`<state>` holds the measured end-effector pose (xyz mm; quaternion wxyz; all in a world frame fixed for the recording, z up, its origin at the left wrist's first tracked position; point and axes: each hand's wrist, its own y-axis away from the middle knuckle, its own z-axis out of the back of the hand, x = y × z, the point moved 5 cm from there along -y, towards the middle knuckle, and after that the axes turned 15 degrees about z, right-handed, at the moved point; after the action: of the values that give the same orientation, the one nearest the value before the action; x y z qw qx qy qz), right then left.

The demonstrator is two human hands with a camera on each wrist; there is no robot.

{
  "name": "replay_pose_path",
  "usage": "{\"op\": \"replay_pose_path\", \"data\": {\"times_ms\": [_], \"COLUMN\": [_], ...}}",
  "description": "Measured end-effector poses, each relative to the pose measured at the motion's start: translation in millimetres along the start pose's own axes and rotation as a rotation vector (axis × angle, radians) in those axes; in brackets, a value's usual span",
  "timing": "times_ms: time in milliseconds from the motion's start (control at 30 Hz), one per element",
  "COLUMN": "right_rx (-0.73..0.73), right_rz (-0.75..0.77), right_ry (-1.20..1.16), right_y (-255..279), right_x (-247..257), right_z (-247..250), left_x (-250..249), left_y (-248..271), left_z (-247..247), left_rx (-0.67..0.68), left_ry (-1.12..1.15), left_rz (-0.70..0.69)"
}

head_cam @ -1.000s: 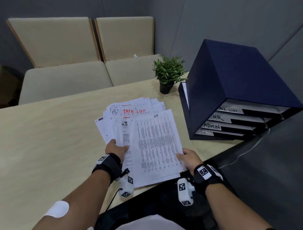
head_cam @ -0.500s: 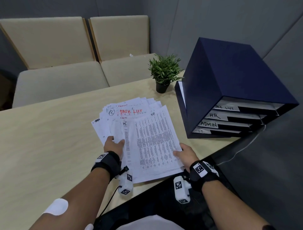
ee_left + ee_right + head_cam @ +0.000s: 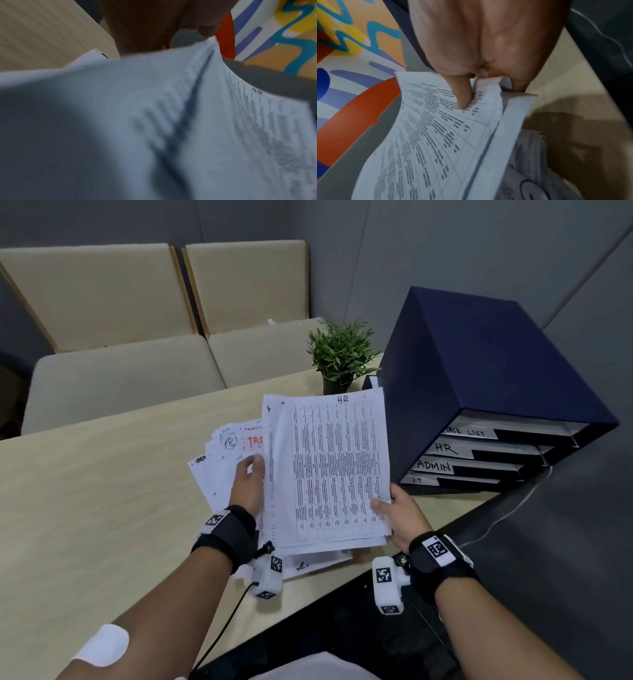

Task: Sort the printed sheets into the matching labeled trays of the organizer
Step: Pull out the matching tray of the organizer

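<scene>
Right hand (image 3: pixel 402 513) pinching the lower right edge of a few printed sheets (image 3: pixel 337 470) headed "HR", thumb on top, lifted off the counter (image 3: pixel 102 491). Left hand (image 3: pixel 248 484) at their left edge, fingers apparently curled behind the paper; grip blurred in the wrist view. Fanned pile (image 3: pixel 227 453) beneath, "TASK LIST" sheet showing. Navy organizer (image 3: pixel 479 364) just right, 4 labeled trays. Potted plant (image 3: pixel 340 354) behind.
</scene>
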<state>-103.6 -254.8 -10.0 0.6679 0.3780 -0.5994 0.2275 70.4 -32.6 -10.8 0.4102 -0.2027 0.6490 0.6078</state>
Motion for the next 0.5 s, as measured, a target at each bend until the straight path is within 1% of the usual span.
{"op": "replay_pose_path", "data": {"times_ms": [67, 200, 233, 300, 433, 500], "right_rx": [-0.003, 0.054, 0.065, 0.073, 0.066, 0.107], "right_rz": [0.02, 0.087, 0.105, 0.162, 0.298, 0.327], "right_ry": [-0.02, 0.028, 0.045, 0.06, 0.046, 0.057], "right_y": [-2, -7, -10, -17, -30, -30], "right_x": [8, 33, 41, 59, 90, 94], "right_z": [-3, -11, -13, -17, -25, -30], "left_x": [-17, -50, -60, -75, -88, -80], "left_y": [8, 25, 30, 38, 48, 48], "left_z": [-5, -8, -6, -1, 6, 9], "left_rx": [0.039, 0.042, 0.035, 0.039, 0.08, 0.067], "left_ry": [0.022, -0.107, -0.106, -0.066, -0.052, -0.069], "left_rz": [-0.053, -0.252, -0.305, -0.363, -0.437, -0.401]}}
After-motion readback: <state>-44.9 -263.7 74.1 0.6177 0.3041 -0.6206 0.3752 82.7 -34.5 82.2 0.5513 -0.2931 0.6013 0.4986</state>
